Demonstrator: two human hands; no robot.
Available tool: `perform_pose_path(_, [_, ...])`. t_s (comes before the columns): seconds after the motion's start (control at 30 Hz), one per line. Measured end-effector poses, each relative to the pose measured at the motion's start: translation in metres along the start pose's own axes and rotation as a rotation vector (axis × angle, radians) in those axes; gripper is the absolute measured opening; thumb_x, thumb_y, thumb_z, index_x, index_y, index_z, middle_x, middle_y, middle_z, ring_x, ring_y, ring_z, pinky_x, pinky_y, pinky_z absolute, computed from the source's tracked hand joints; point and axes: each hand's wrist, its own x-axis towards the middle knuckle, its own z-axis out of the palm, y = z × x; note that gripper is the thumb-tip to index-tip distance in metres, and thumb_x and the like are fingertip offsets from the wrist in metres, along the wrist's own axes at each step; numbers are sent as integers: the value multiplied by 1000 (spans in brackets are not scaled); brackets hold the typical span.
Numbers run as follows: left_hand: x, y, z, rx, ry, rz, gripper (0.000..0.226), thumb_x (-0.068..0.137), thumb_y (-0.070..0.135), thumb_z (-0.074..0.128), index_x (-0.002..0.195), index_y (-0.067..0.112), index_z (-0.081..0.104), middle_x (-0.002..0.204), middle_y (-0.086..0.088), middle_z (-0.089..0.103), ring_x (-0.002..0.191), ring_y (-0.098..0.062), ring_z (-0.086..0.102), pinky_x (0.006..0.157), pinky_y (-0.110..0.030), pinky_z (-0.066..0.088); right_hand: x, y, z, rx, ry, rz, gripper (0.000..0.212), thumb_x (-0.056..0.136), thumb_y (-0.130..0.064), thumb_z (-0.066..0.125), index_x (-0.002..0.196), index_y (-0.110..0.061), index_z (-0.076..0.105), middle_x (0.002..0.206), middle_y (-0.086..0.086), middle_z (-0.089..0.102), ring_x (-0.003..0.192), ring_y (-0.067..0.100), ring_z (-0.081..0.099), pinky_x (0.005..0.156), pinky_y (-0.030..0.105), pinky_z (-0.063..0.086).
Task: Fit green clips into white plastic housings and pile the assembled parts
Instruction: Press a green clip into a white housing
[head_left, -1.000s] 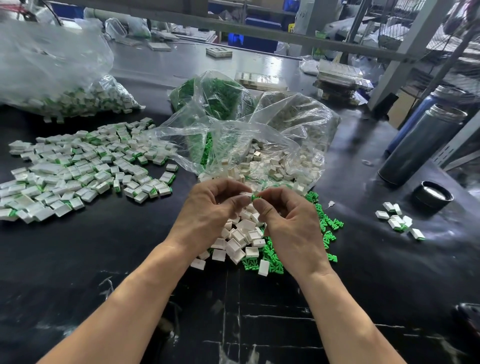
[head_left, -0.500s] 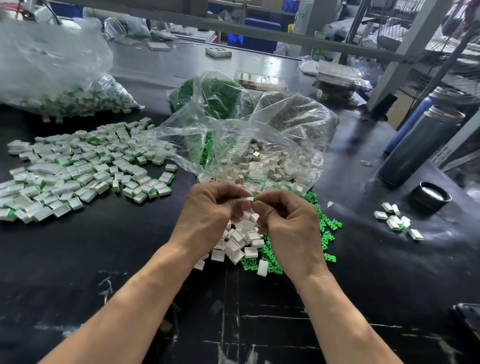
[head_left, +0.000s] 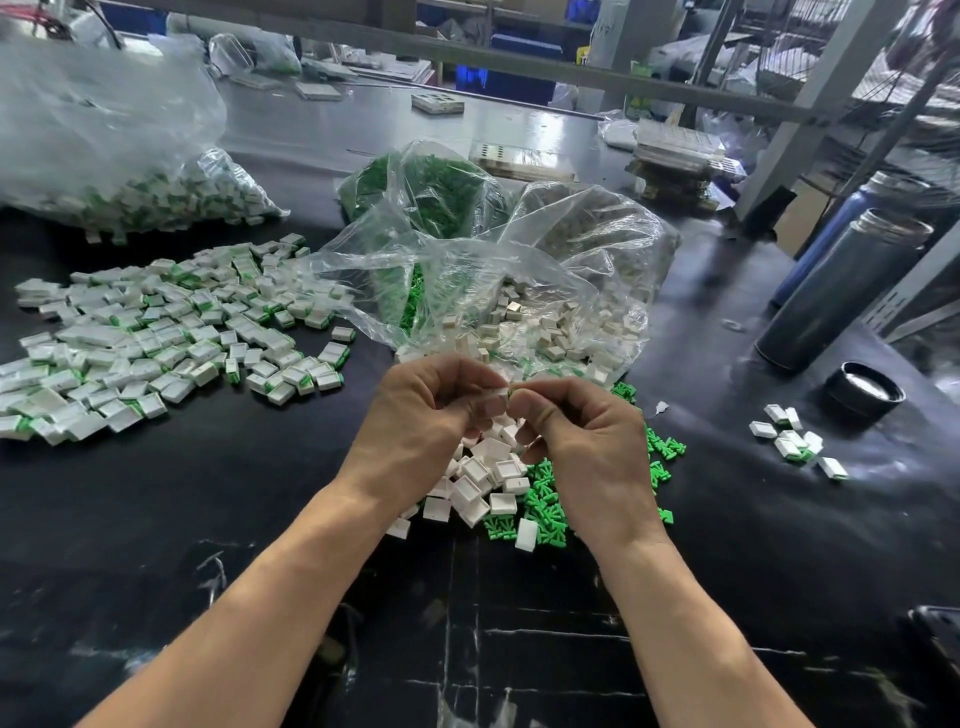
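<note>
My left hand pinches a small white housing at chest height above the table. My right hand meets it fingertip to fingertip and pinches a green clip, of which only a sliver shows against the housing. Beneath both hands lie loose white housings and loose green clips. A wide spread of assembled white-and-green parts covers the table to the left.
An open clear bag of white housings lies just behind my hands, a bag of green clips behind it. A bag of assembled parts sits far left. Right: two steel flasks, a black lid, several assembled parts.
Both hands stay together at the same spot; the fingertips have shifted slightly as the clip and housing are worked against each other.
</note>
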Motion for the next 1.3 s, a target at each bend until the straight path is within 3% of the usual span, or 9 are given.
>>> perform_pose_path(0.13, [0,0,3,12,-1,16,13,89,3,74,93,15,75,86,-2,76,79,-10,68,77,-32,58,0,-4,0,96,-6,96,39,99,-40,59,93,-4,73,81,13,75,57,17,59,46,28,49])
perform_pose_path(0.23, [-1,0,9,-34,-6,-1,9,88,9,77,95,15,75,93,-10,76,89,-25,71,93,-50,56,-2,-4,4,91,-38,139,61,107,-48,41,93,3,70,74,12,70,53,17,55,42,28,41])
perform_pose_path(0.3, [-3,1,13,-79,-36,-12,9,89,8,76,98,10,74,94,-18,74,84,-29,70,92,-53,56,-5,-5,9,48,-63,152,68,108,-52,34,82,0,69,64,10,65,48,17,51,41,27,37])
perform_pose_path(0.5, [-9,2,20,-92,-137,29,9,92,8,73,100,5,71,92,-14,75,85,-31,73,77,-30,60,-3,2,11,90,-42,130,64,113,-33,35,63,-27,75,50,-12,61,45,-2,57,43,10,41])
perform_pose_path(0.6, [-10,2,20,-96,-156,30,8,92,8,74,99,6,72,89,-11,75,80,-21,73,75,-26,58,-2,9,14,-10,15,71,54,106,-43,35,76,-33,80,71,-3,75,71,10,74,66,37,60])
perform_pose_path(0.7, [-10,1,21,-40,-135,48,7,92,13,75,98,11,72,89,-6,76,82,-23,74,76,-32,60,-1,11,18,-72,68,57,58,100,-48,33,87,-17,81,87,9,79,89,28,76,87,54,58])
perform_pose_path(0.83, [-12,1,24,-9,-98,56,5,91,16,77,95,14,74,89,-4,76,86,-24,73,81,-40,60,1,14,18,-104,96,40,67,99,-49,32,87,0,77,87,16,77,89,37,74,87,56,56])
perform_pose_path(1.17, [-11,-2,23,-23,-96,67,11,87,30,75,94,20,75,93,-3,76,91,-28,72,87,-54,59,1,12,20,-147,136,-5,63,99,-46,31,87,-9,80,84,6,78,86,21,75,84,43,59])
perform_pose_path(1.3, [-10,-4,23,-12,-98,68,12,87,32,75,94,22,75,93,-1,76,91,-26,73,87,-55,59,-1,9,19,-185,166,-18,62,98,-48,30,79,-13,78,75,2,76,74,13,73,69,30,58])
